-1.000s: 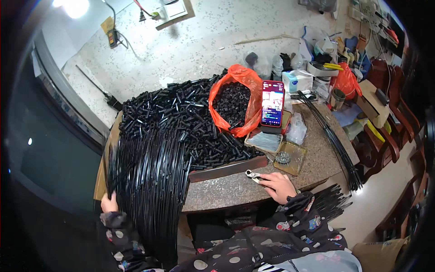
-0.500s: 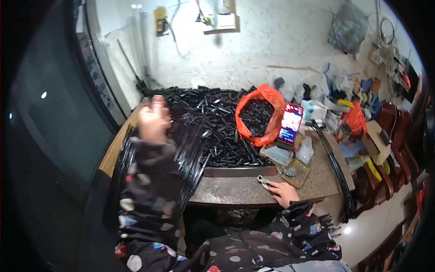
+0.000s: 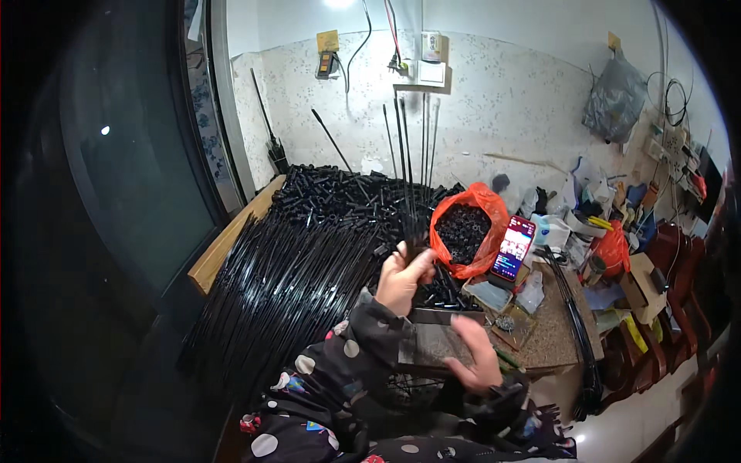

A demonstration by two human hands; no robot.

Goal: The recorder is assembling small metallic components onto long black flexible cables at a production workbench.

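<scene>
In front of me, my left hand (image 3: 401, 282) is closed around several thin black rods (image 3: 407, 185), which stand upright with their tops against the wall. My right hand (image 3: 477, 356) is at the table's front edge, blurred, with thumb and fingers apart and nothing in them. Partly hidden beside it lies a green-handled tool (image 3: 506, 358). Left of my hands spreads a wide layer of long black rods (image 3: 270, 282). Behind it, short black tubular pieces (image 3: 332, 193) are heaped. A red plastic bag (image 3: 494, 199) with small black parts stands open to the right of my left hand.
A lit phone (image 3: 515, 245) leans up beside the red bag. More black rods (image 3: 571, 316) lie over the table's right side. Bags and boxes clutter the right, near dark wooden chairs (image 3: 675, 312). A wooden board (image 3: 231, 238) edges the left, by a dark glass door (image 3: 131, 193).
My left hand has come from the far left to the middle and now holds upright rods. My right hand has lifted off the pliers. The view has shifted.
</scene>
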